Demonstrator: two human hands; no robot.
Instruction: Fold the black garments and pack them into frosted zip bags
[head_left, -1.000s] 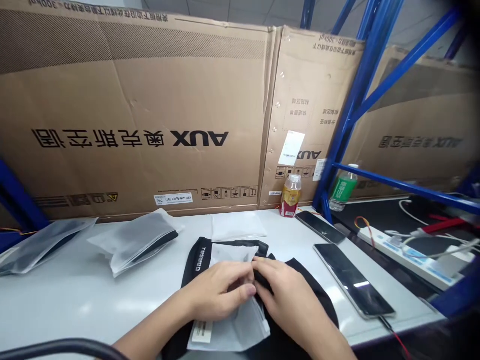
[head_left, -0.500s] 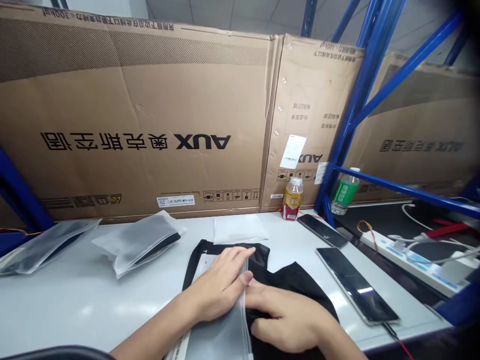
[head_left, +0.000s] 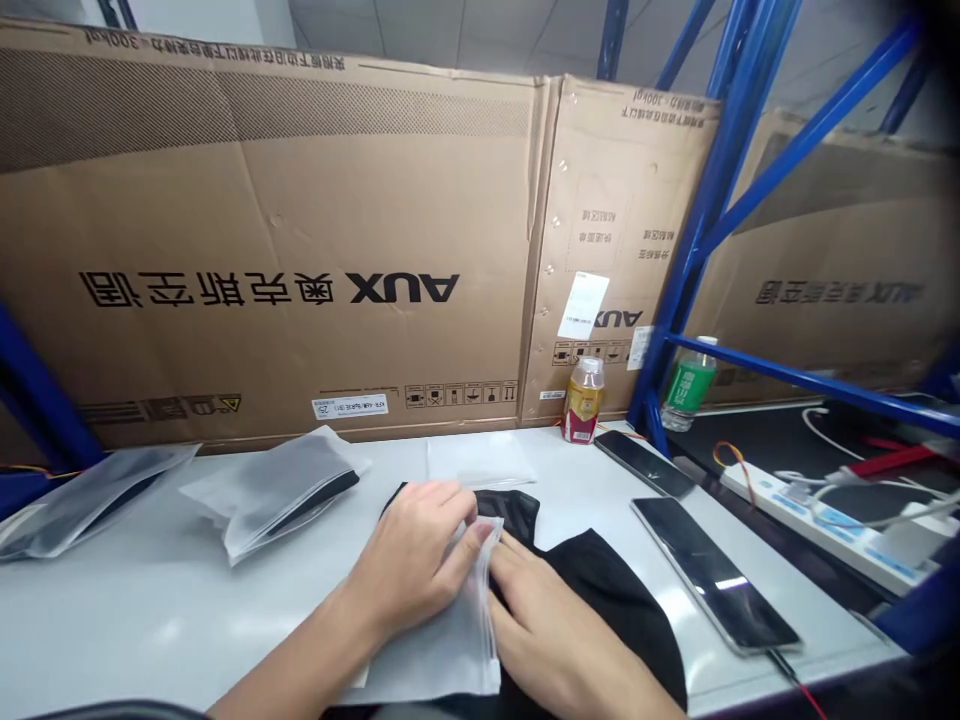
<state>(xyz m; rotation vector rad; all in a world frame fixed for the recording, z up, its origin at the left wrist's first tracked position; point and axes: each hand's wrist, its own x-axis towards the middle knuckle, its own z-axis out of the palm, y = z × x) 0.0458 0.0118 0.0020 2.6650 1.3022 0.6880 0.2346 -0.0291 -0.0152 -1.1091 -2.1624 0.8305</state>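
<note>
Head view: both hands are at a frosted pouch, which lies over a black garment by the near edge of the bench. The left hand bends over the pouch, thumb at the zip edge, fingers curled; the right hand meets that edge from the other side. Each grip touches the pouch, but with fingertips partly hidden I cannot tell whether either is clamped on it. The step in hand looks like handling the zip edge; the next move, I judge, calls for a steady left hand and for keeping the garment out of the zip.

Along the bench's right edge lies a phone, cable plugged in. Farther back, two bags with something dark inside lie toward the far left corner, a white packet midway along the far edge, a second phone and a juice bottle toward the far right corner. Past the right edge are a power strip and a green-labelled bottle. A blue rack and cartons with upside-down print stand behind.
</note>
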